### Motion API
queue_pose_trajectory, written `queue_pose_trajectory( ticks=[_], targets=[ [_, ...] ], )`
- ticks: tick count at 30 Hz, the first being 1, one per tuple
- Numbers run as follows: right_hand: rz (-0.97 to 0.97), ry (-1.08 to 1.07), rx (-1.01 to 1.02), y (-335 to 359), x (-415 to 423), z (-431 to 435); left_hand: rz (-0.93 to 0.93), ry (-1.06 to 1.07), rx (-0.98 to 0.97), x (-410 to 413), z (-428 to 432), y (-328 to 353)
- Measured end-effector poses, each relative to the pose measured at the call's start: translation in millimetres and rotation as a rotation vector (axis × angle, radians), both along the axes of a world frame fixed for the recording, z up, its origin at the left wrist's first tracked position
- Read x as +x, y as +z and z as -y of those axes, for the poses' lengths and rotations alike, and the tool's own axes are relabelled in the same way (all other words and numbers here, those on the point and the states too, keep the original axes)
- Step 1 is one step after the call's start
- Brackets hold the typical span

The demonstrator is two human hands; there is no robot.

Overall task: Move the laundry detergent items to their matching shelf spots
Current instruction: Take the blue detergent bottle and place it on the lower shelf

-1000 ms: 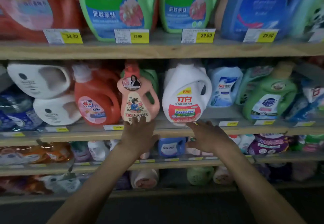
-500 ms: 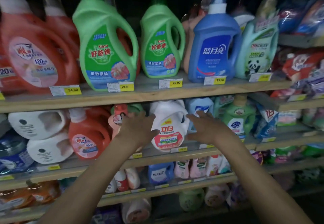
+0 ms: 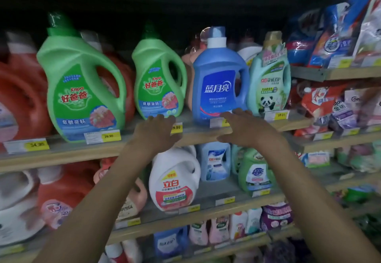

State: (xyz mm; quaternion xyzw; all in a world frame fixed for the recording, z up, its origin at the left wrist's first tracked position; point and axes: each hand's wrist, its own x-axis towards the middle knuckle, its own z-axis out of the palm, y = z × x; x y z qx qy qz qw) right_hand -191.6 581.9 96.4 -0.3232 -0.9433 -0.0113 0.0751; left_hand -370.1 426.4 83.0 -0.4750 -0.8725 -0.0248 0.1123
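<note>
Both my hands are up at the front edge of the upper shelf [image 3: 195, 137], and both are empty. My left hand [image 3: 153, 132] is spread flat with the fingers apart, and my right hand [image 3: 245, 127] is the same, palm down, fingers loosely open. Neither one grips anything.

Just above my left hand stands the smaller green bottle [image 3: 158, 81], and its base is close to my fingertips. Further to the left of that hand is the big green bottle [image 3: 82, 89], with red bottles [image 3: 20, 97] behind it and beside it. Just above my right hand is the blue bottle [image 3: 219, 81]; my fingertips are at its bottom edge, but I cannot tell if they really touch it. To the right of this hand stands the pale green panda bottle [image 3: 268, 79]. Under both my forearms, on the lower shelf, I see the white bottle [image 3: 175, 182] between my two arms.

About the progress, I think the work is at a beginning of a step: no bottle is in my hands, so a move is not yet started here. The bottles on the upper shelf stand upright behind yellow price tags [image 3: 111, 136], and I cannot judge from here which of them is in a wrong spot. All bottles are closed with caps, so the content is not visible. I guess the next thing is to take the small green bottle or the blue one, since they are nearest to my hands.
</note>
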Motion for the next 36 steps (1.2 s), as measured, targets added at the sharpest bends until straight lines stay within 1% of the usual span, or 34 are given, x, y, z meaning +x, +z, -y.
queue_pose_trajectory(
  ticks=[6, 10, 13, 15, 20, 22, 24, 29, 31, 36],
  targets=[
    [-0.036, 0.026, 0.026, 33.2, -7.4, -64.0, 0.034, -0.018, 0.111, -9.4, -64.4, 24.1],
    [-0.086, 0.051, 0.055, 58.7, -9.8, -101.3, 0.037, -0.009, 0.150, -15.1, -100.5, 40.8],
    [-0.169, 0.051, 0.109, 75.2, -11.5, -126.3, 0.054, -0.022, 0.218, -20.2, -121.1, 44.8],
    [-0.218, 0.069, 0.126, 82.8, -14.2, -139.7, 0.113, -0.041, 0.281, -27.3, -132.8, 42.5],
    [-0.330, 0.174, 0.166, 88.2, -26.4, -166.5, 0.396, -0.175, 0.546, -44.5, -153.7, 30.6],
    [-0.351, 0.214, 0.141, 86.1, -33.0, -175.4, 0.516, -0.237, 0.604, -43.7, -160.8, 20.9],
    [-0.389, 0.260, 0.087, 81.7, -39.9, -182.4, 0.567, -0.297, 0.633, -43.2, -168.1, 9.5],
    [-0.460, 0.357, -0.025, 66.3, -55.0, -194.1, 0.647, -0.377, 0.728, -51.0, -181.5, -7.2],
    [-0.496, 0.392, -0.063, 63.7, -57.6, -200.4, 0.676, -0.379, 0.743, -52.0, -183.4, -8.6],
    [-0.543, 0.456, -0.136, 58.9, -60.5, -212.1, 0.684, -0.421, 0.749, -56.4, -187.7, -13.4]
  ],
)
